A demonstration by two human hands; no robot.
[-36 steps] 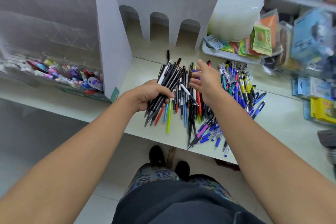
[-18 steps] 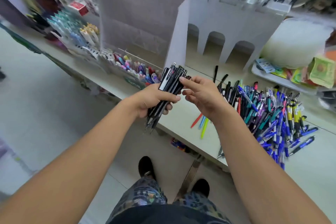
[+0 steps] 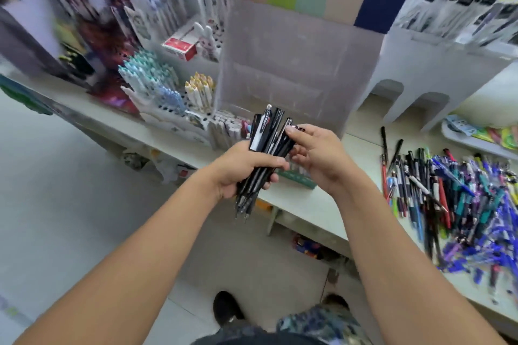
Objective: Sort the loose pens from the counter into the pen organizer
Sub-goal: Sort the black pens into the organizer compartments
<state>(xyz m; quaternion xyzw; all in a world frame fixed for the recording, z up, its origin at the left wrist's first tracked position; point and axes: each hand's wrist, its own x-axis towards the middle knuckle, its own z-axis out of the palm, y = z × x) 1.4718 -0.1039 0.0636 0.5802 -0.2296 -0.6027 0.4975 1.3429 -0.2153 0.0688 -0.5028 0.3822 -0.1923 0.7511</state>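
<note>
My left hand (image 3: 243,169) grips a bundle of black pens (image 3: 267,137), held upright with the tips pointing down over the counter's front edge. My right hand (image 3: 315,152) is beside it, its thumb and fingers touching the upper ends of the bundle. A pile of loose pens (image 3: 459,199), mostly blue, black and red, lies on the white counter (image 3: 308,204) to the right. A clear acrylic pen organizer (image 3: 294,70) stands on the counter just behind my hands, with coloured pens in its lowest tier.
Left of the organizer are stands of white and pastel pens (image 3: 157,84) and a red box (image 3: 179,46). A white arched shelf riser (image 3: 437,64) stands to the right. My shoes (image 3: 227,308) are on the tiled floor below the counter edge.
The view has swung left, so the loose pile now sits far right. Both hands with the black bundle moved left, in front of the clear organizer. My right hand came onto the bundle's tops.
</note>
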